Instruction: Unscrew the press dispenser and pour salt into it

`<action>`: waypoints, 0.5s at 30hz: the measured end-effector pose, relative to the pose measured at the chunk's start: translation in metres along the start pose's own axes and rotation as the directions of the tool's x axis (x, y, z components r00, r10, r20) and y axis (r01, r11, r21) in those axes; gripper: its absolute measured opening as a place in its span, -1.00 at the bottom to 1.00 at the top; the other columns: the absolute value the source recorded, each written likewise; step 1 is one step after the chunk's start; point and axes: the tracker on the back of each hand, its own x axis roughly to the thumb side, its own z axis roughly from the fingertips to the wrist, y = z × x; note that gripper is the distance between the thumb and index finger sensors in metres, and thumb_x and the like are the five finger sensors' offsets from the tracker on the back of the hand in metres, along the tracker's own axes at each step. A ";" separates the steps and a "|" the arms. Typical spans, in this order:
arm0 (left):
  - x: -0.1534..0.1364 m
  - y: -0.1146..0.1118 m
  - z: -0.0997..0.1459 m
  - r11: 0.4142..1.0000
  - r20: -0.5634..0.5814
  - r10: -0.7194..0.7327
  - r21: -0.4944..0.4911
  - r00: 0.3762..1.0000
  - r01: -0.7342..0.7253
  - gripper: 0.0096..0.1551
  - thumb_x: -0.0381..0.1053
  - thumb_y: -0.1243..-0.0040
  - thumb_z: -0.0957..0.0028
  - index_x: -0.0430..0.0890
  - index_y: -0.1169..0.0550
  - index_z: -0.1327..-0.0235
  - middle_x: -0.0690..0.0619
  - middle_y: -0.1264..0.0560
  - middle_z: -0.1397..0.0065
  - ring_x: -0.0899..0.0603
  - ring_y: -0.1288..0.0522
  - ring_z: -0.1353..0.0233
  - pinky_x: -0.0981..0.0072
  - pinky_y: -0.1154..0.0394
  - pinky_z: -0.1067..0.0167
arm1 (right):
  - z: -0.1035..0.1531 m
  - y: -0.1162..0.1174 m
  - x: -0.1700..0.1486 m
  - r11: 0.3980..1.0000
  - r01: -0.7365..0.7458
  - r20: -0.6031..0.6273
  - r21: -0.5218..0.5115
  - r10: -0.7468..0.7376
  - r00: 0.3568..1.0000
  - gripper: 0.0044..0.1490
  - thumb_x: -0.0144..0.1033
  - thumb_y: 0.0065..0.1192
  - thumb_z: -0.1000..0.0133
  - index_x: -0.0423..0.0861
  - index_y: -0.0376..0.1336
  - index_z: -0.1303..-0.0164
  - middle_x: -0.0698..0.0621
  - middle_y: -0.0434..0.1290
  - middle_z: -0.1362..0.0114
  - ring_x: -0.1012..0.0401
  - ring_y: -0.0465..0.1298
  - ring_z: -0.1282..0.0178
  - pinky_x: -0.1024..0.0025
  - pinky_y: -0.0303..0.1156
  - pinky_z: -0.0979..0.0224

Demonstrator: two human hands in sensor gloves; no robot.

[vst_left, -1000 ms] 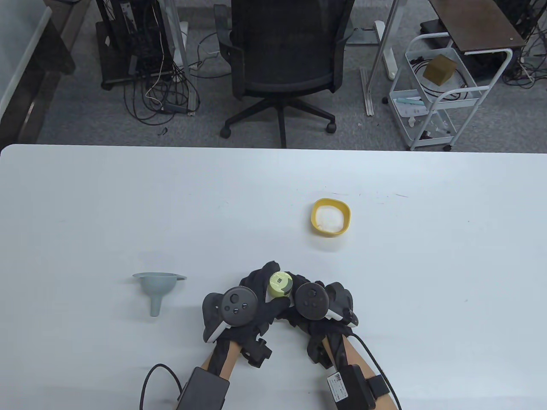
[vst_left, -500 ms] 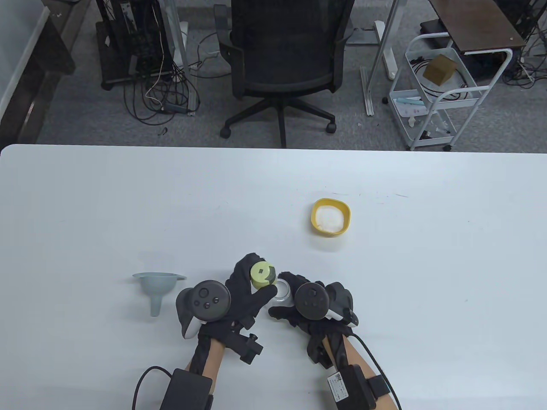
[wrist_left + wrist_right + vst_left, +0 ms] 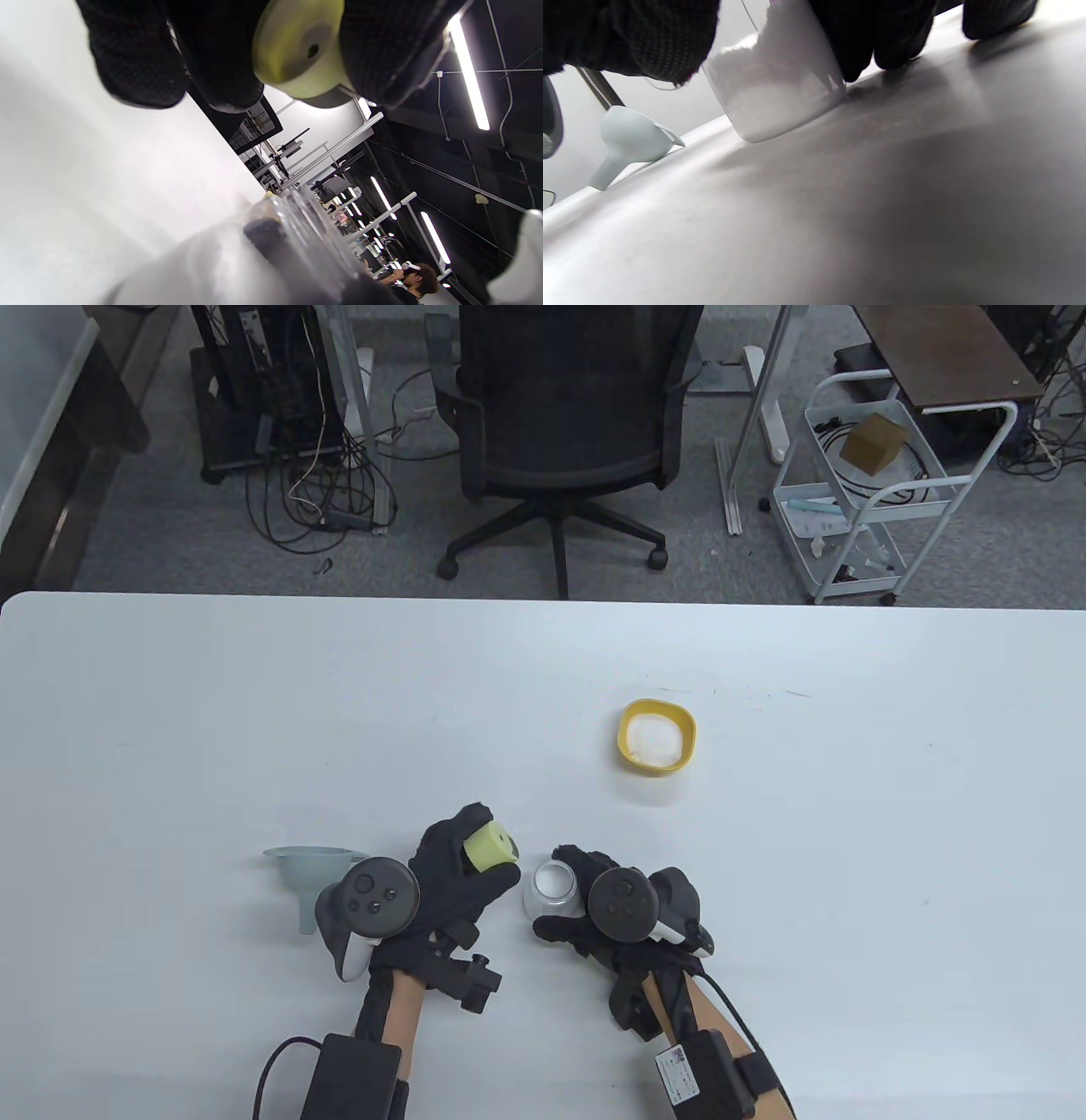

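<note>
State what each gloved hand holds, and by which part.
The left hand grips the yellow-green plastic dispenser cap by its sides. The right hand holds the clear glass dispenser jar around its wall.

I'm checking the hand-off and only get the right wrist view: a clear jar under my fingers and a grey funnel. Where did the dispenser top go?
Observer: The left hand holds the yellow-green top, clear of the jar.
Operator: Is the jar's mouth open?
Observer: Yes. From above it is uncovered, white showing inside, and the right hand grips its side.
Operator: Where's the salt to pour?
Observer: In a yellow bowl farther up the table, beyond the jar, with no hand on it.
Operator: And the funnel?
Observer: The funnel lies on its side just left of the left hand.
</note>
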 end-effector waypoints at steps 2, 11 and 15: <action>0.001 0.001 0.000 0.999 -0.002 -0.053 0.012 0.999 0.053 0.15 0.23 -0.47 0.04 -0.21 -0.20 -0.69 -0.32 -0.41 -0.51 -0.21 -0.69 -0.32 -0.11 -0.72 -0.18 | 0.004 -0.003 0.001 1.000 -0.008 0.008 -0.001 0.008 1.000 0.30 0.21 0.22 -0.12 -0.43 -0.13 -0.75 -0.46 0.19 -0.66 -0.43 0.20 -0.57 -0.55 0.12 -0.39; 0.001 0.005 0.001 0.976 -0.040 -0.202 0.070 0.978 0.205 0.05 0.32 -0.41 0.03 -0.13 -0.30 -0.63 -0.30 -0.45 -0.50 -0.21 -0.66 -0.26 -0.09 -0.66 -0.18 | 0.025 -0.044 0.001 0.989 0.007 0.029 -0.150 -0.002 1.000 0.23 0.21 0.08 -0.20 -0.43 -0.12 -0.76 -0.49 0.16 -0.67 -0.47 0.16 -0.57 -0.56 0.11 -0.41; 0.007 0.004 -0.008 0.932 -0.074 -0.360 0.020 0.930 0.363 0.01 0.34 -0.37 -0.02 -0.12 -0.36 -0.66 -0.32 -0.42 -0.51 -0.25 -0.63 -0.26 -0.15 -0.61 -0.21 | 0.033 -0.060 -0.005 0.974 -0.017 -0.014 -0.227 0.014 1.000 0.10 0.11 0.06 -0.30 -0.44 -0.08 -0.75 -0.50 0.18 -0.66 -0.47 0.19 -0.56 -0.54 0.12 -0.41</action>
